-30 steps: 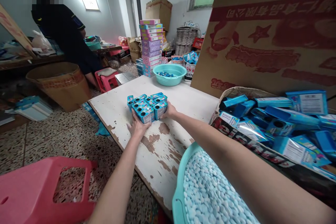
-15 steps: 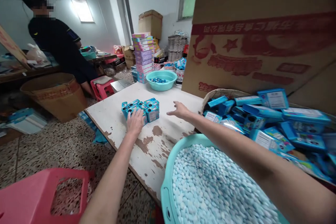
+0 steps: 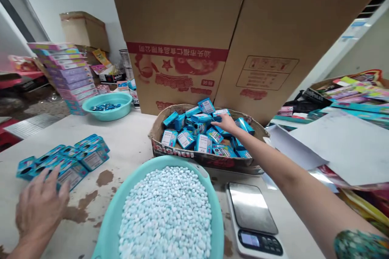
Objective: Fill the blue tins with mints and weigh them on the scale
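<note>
My left hand (image 3: 42,204) lies with fingers spread at the near side of a cluster of small blue boxes (image 3: 92,157) on the white table. Its fingertips seem to touch the nearest boxes. My right hand (image 3: 226,123) reaches over a low cardboard tray (image 3: 154,139) heaped with similar blue boxes (image 3: 203,143). Its thumb and fingers are apart at the top of the heap, and no box is lifted in them. Between my arms sits a turquoise basin (image 3: 217,210) full of pale blue candy pieces (image 3: 167,210).
A digital scale (image 3: 252,206) stands right of the basin, under my right forearm. A smaller turquoise bowl (image 3: 107,113) with blue pieces is at the back left, near stacked boxes (image 3: 71,77). A big carton (image 3: 188,16) stands behind the tray; white sheets (image 3: 343,141) lie right.
The view has turned right, bringing the scale into sight. My right hand has moved from above the table to the heap in the tray. My left hand stays by the box cluster.
</note>
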`<state>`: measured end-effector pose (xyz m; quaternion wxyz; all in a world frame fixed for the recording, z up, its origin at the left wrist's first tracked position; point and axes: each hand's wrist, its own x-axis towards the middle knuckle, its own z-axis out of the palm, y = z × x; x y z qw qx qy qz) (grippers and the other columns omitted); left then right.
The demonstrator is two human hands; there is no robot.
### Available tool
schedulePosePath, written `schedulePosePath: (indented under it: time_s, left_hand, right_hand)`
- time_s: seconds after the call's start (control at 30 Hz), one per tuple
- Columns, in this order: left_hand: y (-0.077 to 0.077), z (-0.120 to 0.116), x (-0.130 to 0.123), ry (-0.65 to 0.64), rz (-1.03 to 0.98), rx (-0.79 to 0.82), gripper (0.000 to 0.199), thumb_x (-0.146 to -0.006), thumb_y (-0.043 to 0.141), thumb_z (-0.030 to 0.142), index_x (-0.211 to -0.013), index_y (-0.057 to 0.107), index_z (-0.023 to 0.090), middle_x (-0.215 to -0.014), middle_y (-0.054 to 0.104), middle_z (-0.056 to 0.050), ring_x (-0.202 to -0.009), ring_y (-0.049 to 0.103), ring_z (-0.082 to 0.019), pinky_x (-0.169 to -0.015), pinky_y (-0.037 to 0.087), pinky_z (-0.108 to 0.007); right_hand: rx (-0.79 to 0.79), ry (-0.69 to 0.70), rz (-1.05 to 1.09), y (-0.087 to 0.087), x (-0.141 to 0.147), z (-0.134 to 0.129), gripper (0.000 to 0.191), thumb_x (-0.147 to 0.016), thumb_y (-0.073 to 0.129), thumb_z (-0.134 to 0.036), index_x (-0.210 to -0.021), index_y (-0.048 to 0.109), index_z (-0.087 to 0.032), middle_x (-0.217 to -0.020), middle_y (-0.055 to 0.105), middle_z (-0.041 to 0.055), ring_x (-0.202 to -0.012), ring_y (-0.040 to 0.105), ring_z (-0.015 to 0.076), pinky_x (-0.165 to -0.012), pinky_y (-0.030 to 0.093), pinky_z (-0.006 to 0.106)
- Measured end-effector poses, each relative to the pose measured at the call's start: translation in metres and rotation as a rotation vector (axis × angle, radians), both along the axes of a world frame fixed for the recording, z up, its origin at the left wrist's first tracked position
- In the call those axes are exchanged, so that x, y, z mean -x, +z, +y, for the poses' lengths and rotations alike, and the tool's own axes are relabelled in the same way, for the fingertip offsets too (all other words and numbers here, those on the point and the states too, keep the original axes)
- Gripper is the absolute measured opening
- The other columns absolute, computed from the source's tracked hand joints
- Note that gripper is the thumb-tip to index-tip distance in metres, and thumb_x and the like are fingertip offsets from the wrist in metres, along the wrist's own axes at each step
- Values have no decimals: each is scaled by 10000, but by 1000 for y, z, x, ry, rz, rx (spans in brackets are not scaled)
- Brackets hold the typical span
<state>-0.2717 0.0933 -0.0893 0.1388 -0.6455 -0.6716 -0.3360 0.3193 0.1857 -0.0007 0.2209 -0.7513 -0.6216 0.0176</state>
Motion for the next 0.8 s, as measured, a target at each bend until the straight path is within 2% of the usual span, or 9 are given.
schedulePosePath:
  time_s: [0.03,0.1,0.2,0.3,0.43,0.53,0.6,0.67,0.8]
  left_hand:
    - [6,-5,-16,-18,-30,-5,645,-882,364,441,-1463,95,526,-1546,34,227,-1399,285,-278,-1132,273,-515]
    - [13,-16,-51,-39,-116,36,547,-872,378,483,-1416,365,427,-1510,338,129,-1298,455,-276,-1086,371,-486]
    - [11,-27,-98,-202,-208,203,402,-841,426,537,-1162,614,386,-1202,665,64,-1094,621,-235,-983,486,-410]
    - [2,-34,-129,-440,-48,354,388,-766,555,544,-1101,659,378,-1150,690,31,-1154,582,-260,-1002,463,-424]
    - [0,-42,-167,-421,153,353,342,-807,553,410,-1107,675,302,-1242,642,-39,-1296,455,-307,-1099,295,-538]
    - [5,-53,-214,-624,115,504,383,-850,518,403,-1198,627,285,-1279,613,-51,-1223,525,-245,-1067,369,-407]
    - [7,-63,-252,-703,23,596,424,-858,505,427,-1248,587,281,-1285,600,-55,-1202,533,-228,-1041,391,-357]
    - [6,-72,-285,-656,-47,638,425,-860,488,438,-1228,586,251,-1271,588,-80,-1214,503,-262,-1057,355,-411]
    - [-6,-89,-314,-697,-129,751,428,-840,503,482,-1181,592,239,-1239,584,-73,-1199,481,-263,-1066,312,-391]
  right_hand:
    - [39,16,10,-7,-1,0,489,-768,681,-495,-1078,637,-119,-1134,631,171,-1083,585,327,-911,444,405]
    - [142,76,42,-24,9,2,490,-666,751,-546,-938,669,-147,-985,679,126,-947,635,303,-829,477,366]
    - [277,198,94,-42,32,2,553,-360,909,-464,-767,657,-186,-813,687,61,-796,649,267,-717,494,308]
    - [260,294,142,-39,42,-10,567,-320,922,-347,-791,644,-197,-830,685,38,-790,641,252,-694,494,295]
    - [62,385,213,-7,34,-46,438,-487,841,-212,-878,643,-201,-898,687,15,-834,633,235,-744,491,303]
    - [-125,391,297,19,23,-92,384,-633,756,-261,-994,636,-209,-1005,674,16,-925,620,226,-826,485,323]
    - [-312,357,535,28,17,-127,407,-669,748,-349,-1031,629,-206,-992,670,17,-910,624,214,-819,499,335]
    - [-478,295,911,29,13,-160,458,-653,772,-420,-1029,621,-206,-933,672,7,-842,639,193,-767,523,332]
    - [-451,219,1484,11,18,-208,449,-628,812,-404,-982,604,-220,-889,682,-11,-806,665,167,-708,555,303]
